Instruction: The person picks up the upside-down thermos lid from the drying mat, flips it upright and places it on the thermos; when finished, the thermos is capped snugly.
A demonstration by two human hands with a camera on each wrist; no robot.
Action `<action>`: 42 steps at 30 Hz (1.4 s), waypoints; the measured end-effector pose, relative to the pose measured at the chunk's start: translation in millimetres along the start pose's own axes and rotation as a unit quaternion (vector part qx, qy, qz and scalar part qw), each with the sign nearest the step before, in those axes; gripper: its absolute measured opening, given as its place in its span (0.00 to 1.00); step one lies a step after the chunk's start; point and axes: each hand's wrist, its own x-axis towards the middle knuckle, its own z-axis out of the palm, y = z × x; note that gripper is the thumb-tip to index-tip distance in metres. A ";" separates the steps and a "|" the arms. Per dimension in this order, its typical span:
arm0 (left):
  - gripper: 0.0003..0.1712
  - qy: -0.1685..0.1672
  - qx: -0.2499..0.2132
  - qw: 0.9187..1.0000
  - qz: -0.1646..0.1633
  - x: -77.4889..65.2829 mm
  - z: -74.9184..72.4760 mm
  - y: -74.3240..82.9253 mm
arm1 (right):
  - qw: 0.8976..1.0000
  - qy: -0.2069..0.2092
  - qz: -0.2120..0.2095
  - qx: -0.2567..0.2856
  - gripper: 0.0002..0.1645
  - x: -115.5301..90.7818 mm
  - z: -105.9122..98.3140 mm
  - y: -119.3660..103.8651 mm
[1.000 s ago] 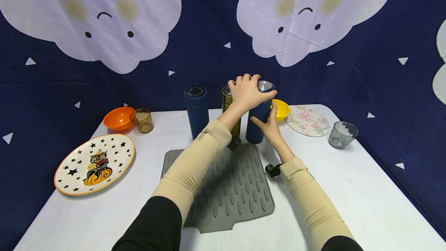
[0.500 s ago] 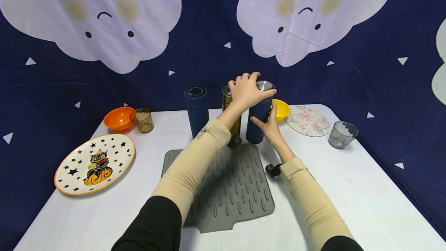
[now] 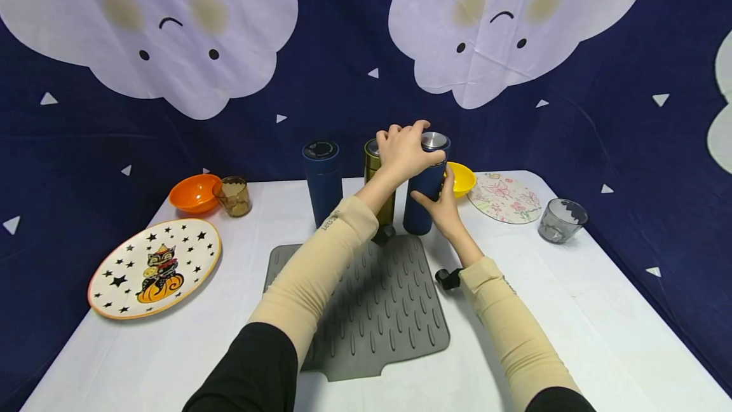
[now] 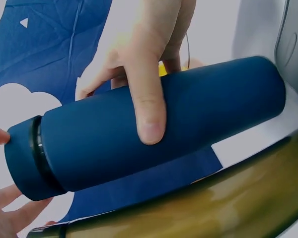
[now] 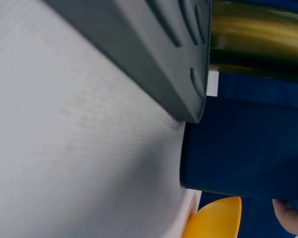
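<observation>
A dark blue thermos (image 3: 419, 212) stands upright behind the grey ridged mat (image 3: 389, 310), its silver-topped lid (image 3: 434, 140) uppermost. My left hand (image 3: 405, 152) is around that lid from above, thumb in front; the left wrist view shows a fingertip touching the lid's side. My right hand (image 3: 445, 212) grips the thermos body, its thumb (image 4: 150, 111) laid across the blue wall. A dark ring (image 4: 42, 153) shows between lid and body. Beside it, partly behind my left forearm, stands a gold thermos (image 3: 386, 208). A second blue thermos (image 3: 323, 189) stands farther left.
To the left are an orange bowl (image 3: 194, 193), an amber glass (image 3: 233, 198) and a cat-patterned plate (image 3: 197, 272). On the right are a yellow bowl (image 3: 460, 179), a floral round board (image 3: 506, 199) and a grey glass (image 3: 562, 221). A dark cloud-printed curtain (image 3: 343, 37) hangs behind.
My left thumb has shifted slightly left across the front of the lid. My right hand and the thermos body stay in place.
</observation>
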 end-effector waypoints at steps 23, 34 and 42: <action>0.49 0.009 0.068 0.998 -0.005 6.2 -0.5 4.9 | 1.000 -0.005 0.004 -0.004 0.55 -1.0 0.8 -0.9; 0.42 -0.023 0.010 0.999 0.031 6.5 -3.3 2.7 | 1.000 -0.006 -0.011 -0.003 0.54 -0.3 -0.5 0.6; 0.48 0.005 0.059 0.998 0.018 6.2 0.5 2.6 | 1.000 -0.006 0.000 -0.003 0.54 -1.7 -0.4 -2.0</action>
